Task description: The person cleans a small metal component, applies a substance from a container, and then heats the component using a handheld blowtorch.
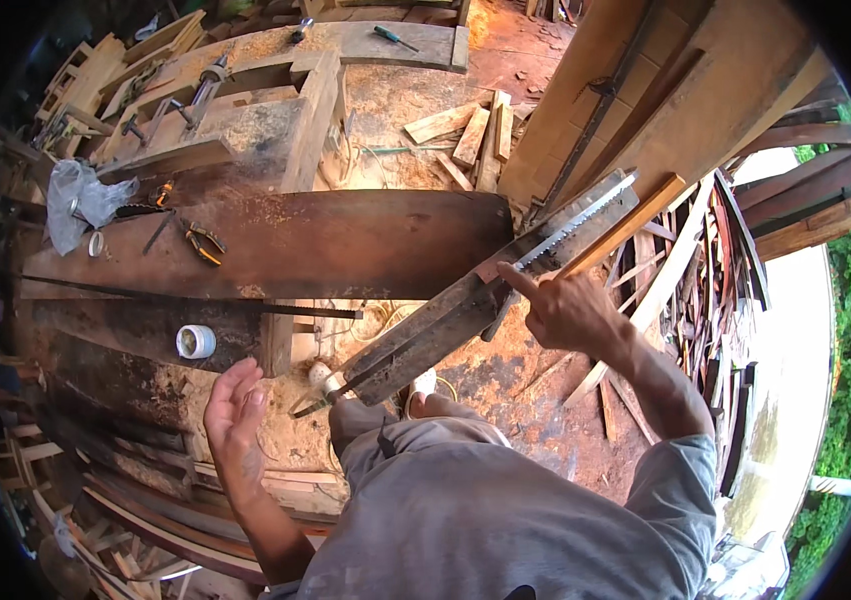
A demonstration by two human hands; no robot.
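A toothed saw blade (575,218) lies along a long, dark wooden holder (400,355) slanting in front of me. My right hand (575,315) touches the blade near its lower end with an outstretched index finger, the other fingers curled. My left hand (235,410) is raised left of the holder, empty, with loosely bent fingers apart. A dark wide plank (325,240) crosses the bench, bearing yellow-black pliers (203,240) and a crumpled plastic bag (80,205). Below it are a long dark strip (315,311) and a white jar (195,341).
A workbench (400,45) with a screwdriver (395,38) stands behind. Tall boards (725,60) lean at the upper right, above a heap of thin offcuts (695,270). Short wood pieces (470,135) lie on the sawdust-covered floor, and cords run near my feet.
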